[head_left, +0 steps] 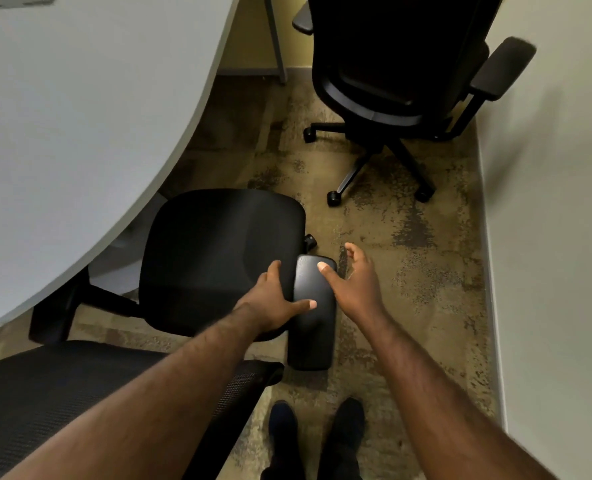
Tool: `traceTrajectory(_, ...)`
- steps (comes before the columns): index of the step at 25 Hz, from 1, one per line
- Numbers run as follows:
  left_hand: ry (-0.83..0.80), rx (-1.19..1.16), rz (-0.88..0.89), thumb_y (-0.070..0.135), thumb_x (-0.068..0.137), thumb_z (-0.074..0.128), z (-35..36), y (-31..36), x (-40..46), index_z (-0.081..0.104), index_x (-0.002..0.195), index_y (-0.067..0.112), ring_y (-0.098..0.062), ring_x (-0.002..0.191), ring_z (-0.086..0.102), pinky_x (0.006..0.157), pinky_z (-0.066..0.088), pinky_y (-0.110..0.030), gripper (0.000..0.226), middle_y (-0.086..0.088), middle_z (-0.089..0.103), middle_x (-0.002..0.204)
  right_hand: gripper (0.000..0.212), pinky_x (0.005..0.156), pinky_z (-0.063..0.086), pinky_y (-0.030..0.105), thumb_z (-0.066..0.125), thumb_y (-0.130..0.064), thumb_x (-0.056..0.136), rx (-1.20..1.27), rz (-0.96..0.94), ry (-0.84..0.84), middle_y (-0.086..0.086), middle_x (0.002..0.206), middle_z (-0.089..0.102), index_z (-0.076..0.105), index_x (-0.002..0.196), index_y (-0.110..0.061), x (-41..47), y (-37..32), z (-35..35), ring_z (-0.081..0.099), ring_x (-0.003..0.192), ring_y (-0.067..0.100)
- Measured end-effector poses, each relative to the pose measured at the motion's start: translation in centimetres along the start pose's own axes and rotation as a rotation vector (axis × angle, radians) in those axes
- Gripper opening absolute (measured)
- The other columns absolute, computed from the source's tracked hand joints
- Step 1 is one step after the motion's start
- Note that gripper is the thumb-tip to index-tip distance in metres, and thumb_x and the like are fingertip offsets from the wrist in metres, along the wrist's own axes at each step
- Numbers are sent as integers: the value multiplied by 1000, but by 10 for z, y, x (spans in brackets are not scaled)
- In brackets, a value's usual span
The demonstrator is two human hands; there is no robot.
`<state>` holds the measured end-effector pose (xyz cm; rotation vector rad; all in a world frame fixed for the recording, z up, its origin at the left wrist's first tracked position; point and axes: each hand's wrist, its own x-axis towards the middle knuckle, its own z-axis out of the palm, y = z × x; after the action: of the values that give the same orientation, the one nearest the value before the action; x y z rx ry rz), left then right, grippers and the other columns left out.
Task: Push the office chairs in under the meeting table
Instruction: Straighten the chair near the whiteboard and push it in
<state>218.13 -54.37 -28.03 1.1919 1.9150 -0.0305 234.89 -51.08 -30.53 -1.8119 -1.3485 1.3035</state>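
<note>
A black office chair [214,258] stands below me, its seat partly under the curved edge of the pale grey meeting table [79,116]. Its mesh backrest [79,393] fills the lower left. My left hand [273,303] grips the chair's right armrest [313,317] from the seat side, thumb across the pad. My right hand [353,282] is on the outer side of the same armrest, thumb on the pad, fingers spread and apart. A second black office chair [402,77] stands at the far right, away from the table, near the wall.
A cream wall [557,237] runs along the right, leaving a narrow strip of mottled brown carpet [408,271]. A grey table leg [275,39] stands at the back. My two dark shoes [317,434] are on the carpet behind the near chair.
</note>
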Motion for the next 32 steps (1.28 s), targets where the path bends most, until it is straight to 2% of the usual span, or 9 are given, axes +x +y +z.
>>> traceTrajectory(3, 33, 40, 35, 65, 67, 74, -25, 13, -22, 5, 153, 30, -24, 140, 34, 109, 38, -45, 116, -4, 22, 159, 65, 90, 40, 29, 69, -41, 82, -90, -119, -28, 1, 143, 41, 42, 138, -23, -13, -35, -24, 44, 126, 18)
traceTrajectory(8, 123, 88, 115, 64, 70, 73, -67, 33, -69, 12, 151, 33, -21, 136, 39, 106, 42, -45, 106, 0, 26, 157, 64, 89, 39, 28, 68, -43, 82, -149, -269, -4, -2, 144, 40, 42, 138, -25, -41, -94, -55, 42, 126, 16)
traceTrajectory(11, 195, 75, 178, 64, 71, 72, -97, 37, -101, 17, 151, 32, -19, 137, 38, 107, 41, -44, 102, 2, 27, 157, 63, 88, 37, 27, 67, -45, 82, -178, -350, 30, -4, 145, 38, 42, 137, -28, -61, -125, -70, 41, 126, 15)
traceTrajectory(17, 290, 64, 341, 60, 75, 72, -165, 26, -172, 35, 145, 24, -19, 129, 46, 106, 43, -41, 87, -1, 42, 148, 59, 86, 37, 26, 67, -45, 81, -257, -516, 105, -3, 140, 42, 45, 133, -27, -116, -188, -86, 38, 115, 4)
traceTrajectory(20, 302, 63, 430, 58, 78, 70, -191, 5, -210, 44, 139, 25, -15, 122, 50, 98, 44, -31, 75, 0, 47, 142, 57, 87, 37, 27, 67, -44, 82, -269, -558, 138, -2, 141, 43, 47, 132, -27, -156, -211, -85, 42, 120, 10)
traceTrajectory(24, 344, 90, 570, 55, 81, 69, -214, -40, -265, 56, 128, 27, -10, 111, 53, 86, 42, -23, 56, 5, 55, 131, 51, 87, 43, 31, 68, -44, 82, -253, -595, 152, -1, 136, 49, 52, 127, -27, -223, -226, -72, 48, 119, 14)
traceTrajectory(27, 361, 100, 611, 53, 82, 68, -223, -89, -306, 58, 123, 30, -13, 112, 55, 88, 47, -29, 48, 6, 57, 127, 45, 86, 46, 31, 67, -45, 81, -266, -621, 109, -7, 127, 53, 55, 122, -30, -282, -231, -51, 50, 113, 9)
traceTrajectory(29, 393, 95, 602, 51, 82, 69, -228, -123, -329, 60, 120, 29, -13, 107, 57, 89, 51, -35, 45, 7, 59, 122, 35, 79, 48, 26, 67, -46, 82, -273, -635, 61, -16, 110, 58, 60, 113, -32, -319, -233, -35, 54, 99, 1)
traceTrajectory(32, 419, 66, 626, 49, 83, 70, -233, -175, -356, 65, 110, 29, -10, 94, 60, 81, 54, -37, 34, 9, 64, 111, 21, 68, 50, 20, 67, -44, 83, -277, -635, -56, -19, 91, 63, 64, 99, -32, -367, -234, -9, 60, 83, -1)
